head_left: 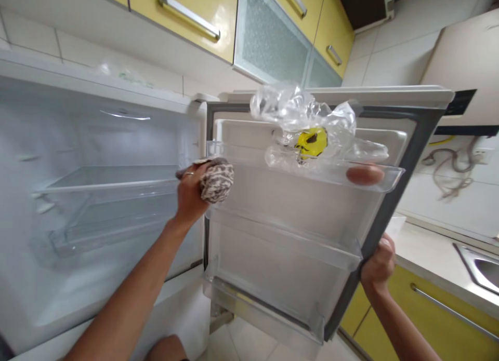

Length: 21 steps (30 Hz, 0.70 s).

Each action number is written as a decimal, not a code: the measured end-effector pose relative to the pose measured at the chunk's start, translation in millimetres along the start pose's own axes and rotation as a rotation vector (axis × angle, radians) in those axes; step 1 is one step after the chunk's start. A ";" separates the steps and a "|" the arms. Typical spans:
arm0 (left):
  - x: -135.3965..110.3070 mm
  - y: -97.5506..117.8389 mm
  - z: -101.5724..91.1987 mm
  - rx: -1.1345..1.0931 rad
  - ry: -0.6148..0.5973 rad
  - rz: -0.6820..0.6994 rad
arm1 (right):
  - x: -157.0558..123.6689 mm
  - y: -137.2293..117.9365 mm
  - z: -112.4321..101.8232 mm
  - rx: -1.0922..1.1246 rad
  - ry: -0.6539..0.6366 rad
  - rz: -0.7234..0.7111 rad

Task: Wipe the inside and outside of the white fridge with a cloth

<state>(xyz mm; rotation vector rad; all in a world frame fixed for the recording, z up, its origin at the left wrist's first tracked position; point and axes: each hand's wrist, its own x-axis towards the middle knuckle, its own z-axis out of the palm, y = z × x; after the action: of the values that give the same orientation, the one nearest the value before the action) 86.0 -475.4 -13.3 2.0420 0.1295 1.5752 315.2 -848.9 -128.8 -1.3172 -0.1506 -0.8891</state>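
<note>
My left hand, with a ring on one finger, is closed around a bunched brown-and-white patterned cloth. It is near the hinge side of the open fridge door, by the end of the top door shelf. My right hand grips the outer edge of that door, its fingertips partly hidden behind it. A crumpled clear plastic bag with a yellow and black print rests in the top door shelf. Beside it lies a brown rounded thing, seen through the clear plastic.
The fridge compartment on the left has glass shelves and a clear drawer. Two lower door shelves jut out. Yellow cabinets hang above. At right are a counter and a sink.
</note>
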 end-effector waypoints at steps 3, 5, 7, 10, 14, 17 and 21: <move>1.4 10.9 33.9 0.373 -0.271 0.183 | -0.3 -1.2 0.2 0.018 0.008 -0.002; 1.0 19.0 49.3 0.575 -0.323 0.192 | 0.8 -0.1 1.0 0.010 0.002 -0.012; 3.7 26.0 56.9 0.643 -0.358 0.169 | 2.3 1.1 2.1 -0.008 0.004 -0.017; 10.5 33.1 59.6 0.649 -0.614 0.106 | 4.5 2.2 3.9 -0.013 0.007 -0.007; 15.5 39.9 62.4 0.696 -0.885 0.017 | 7.2 6.7 4.9 0.009 0.015 -0.004; 20.1 44.4 64.1 0.719 -0.976 0.017 | 8.2 12.1 4.3 0.039 0.004 0.000; 29.5 47.7 62.6 0.729 -1.100 0.040 | 6.6 11.0 3.4 0.035 0.006 -0.020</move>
<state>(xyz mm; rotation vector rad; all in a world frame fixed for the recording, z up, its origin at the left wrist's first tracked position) 140.6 -526.6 24.9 3.1753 0.2602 0.2025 328.0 -849.3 -132.6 -1.2825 -0.1741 -0.9041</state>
